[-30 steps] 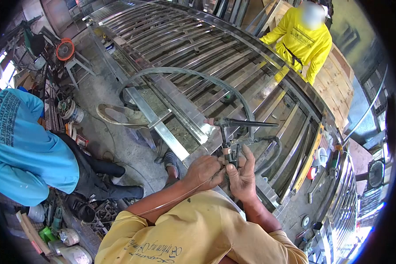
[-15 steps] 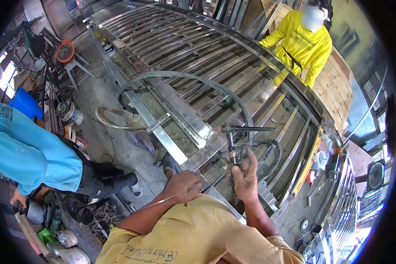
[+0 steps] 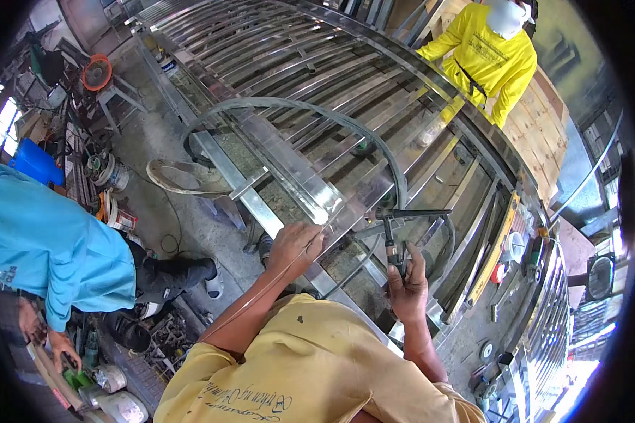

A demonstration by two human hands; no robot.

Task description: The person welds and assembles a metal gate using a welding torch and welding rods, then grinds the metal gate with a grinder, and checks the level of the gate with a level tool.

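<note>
My right hand (image 3: 408, 287) is closed around the handle of a welding torch (image 3: 390, 236), whose long dark back end points right and whose head faces the metal frame's corner. A thick grey cable (image 3: 310, 106) loops over the frame. My left hand (image 3: 298, 248) rests at the near corner of the shiny metal frame (image 3: 289, 169), fingers curled together; a thin rod runs from it back along my forearm. The rod's front end is hard to make out. The frame has many curved parallel bars and lies flat before me.
A person in yellow (image 3: 483, 56) stands across the frame. Another in blue (image 3: 56, 240) bends at the left, hands low. A yellow level (image 3: 494, 257) lies along the right side. Nearby are an orange fan (image 3: 97, 72), a stool (image 3: 120, 102) and a grinder (image 3: 534, 266).
My left hand has moved up and forward to the frame's corner. My right hand and the torch have shifted slightly right and down. The person in blue has bent lower, reaching down.
</note>
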